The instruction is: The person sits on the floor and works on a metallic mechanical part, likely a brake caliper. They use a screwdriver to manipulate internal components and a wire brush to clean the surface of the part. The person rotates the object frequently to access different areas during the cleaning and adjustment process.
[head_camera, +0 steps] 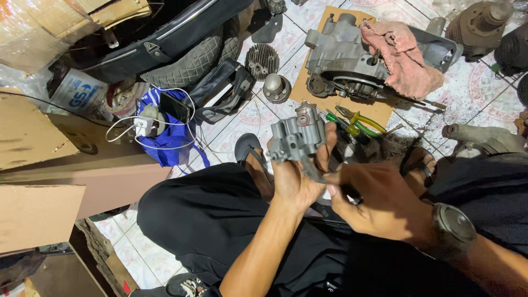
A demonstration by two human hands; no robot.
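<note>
The left hand grips a small grey metal carburettor-like part held up over the lap, near centre — the right hand pinches a dark tool at its lower side, seemingly mid-adjustment, calling for steady support

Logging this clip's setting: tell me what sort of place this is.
Probably an informal motorcycle repair spot on a tiled floor: an engine case on cardboard, a tyre, and pliers lying nearby.
</note>
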